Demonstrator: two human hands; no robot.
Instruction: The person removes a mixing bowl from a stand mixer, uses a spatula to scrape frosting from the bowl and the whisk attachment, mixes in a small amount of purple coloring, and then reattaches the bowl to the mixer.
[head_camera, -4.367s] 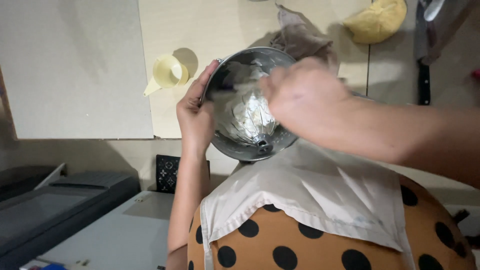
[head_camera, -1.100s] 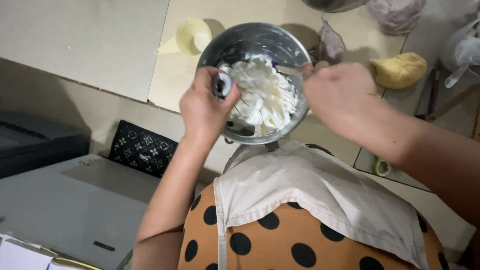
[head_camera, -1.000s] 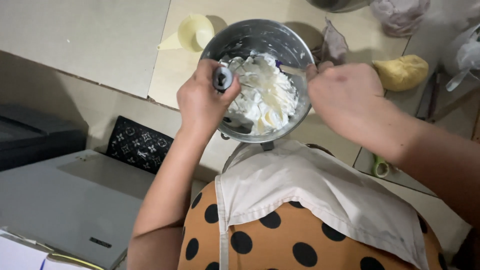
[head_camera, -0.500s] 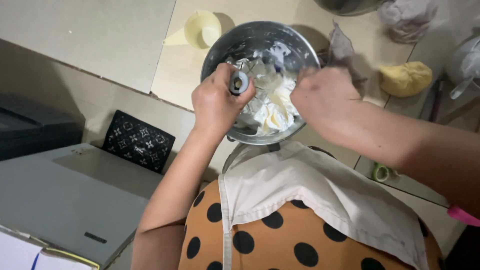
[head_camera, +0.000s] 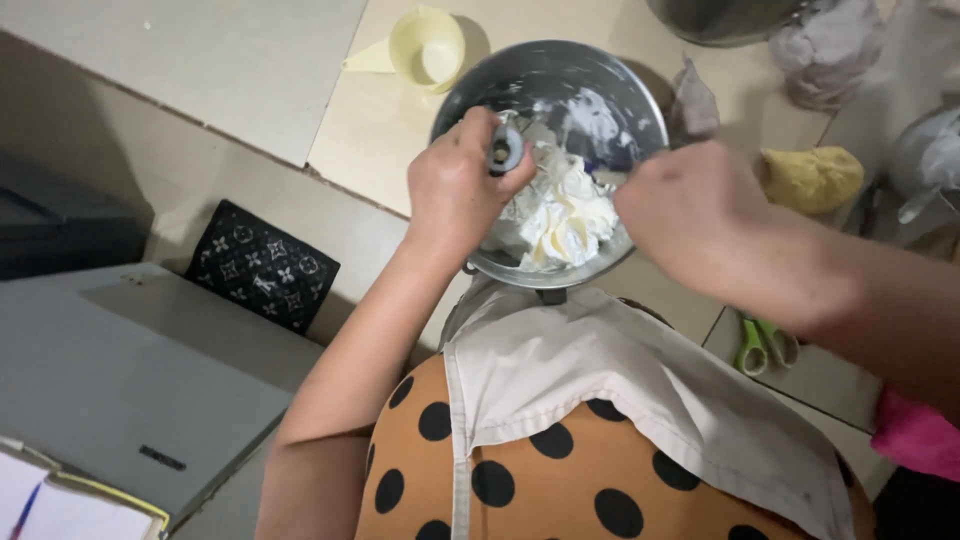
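Steel bowl (head_camera: 600, 90) sits on the counter (head_camera: 370, 150) just above the apron (head_camera: 620, 390), white cream (head_camera: 565, 210) inside. Left hand (head_camera: 455, 190) is fisted on a grey tool handle (head_camera: 503, 152) over the cream — right hand (head_camera: 690, 215) grips the bowl's rt rim, fingers hidden. Yellow cup (head_camera: 428, 45) lies upper left, near the bowl.

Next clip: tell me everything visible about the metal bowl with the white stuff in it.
The metal bowl is round, silvery and shiny, smeared with white on its inner wall. It holds a mound of soft white cream or dough, heaped toward the near side. It sits on a pale tiled surface, close to the person's apron. The left hand grips a grey-ended tool handle over its near left rim; the right hand covers the right rim. A small dark part pokes out under its near edge; its base is hidden.
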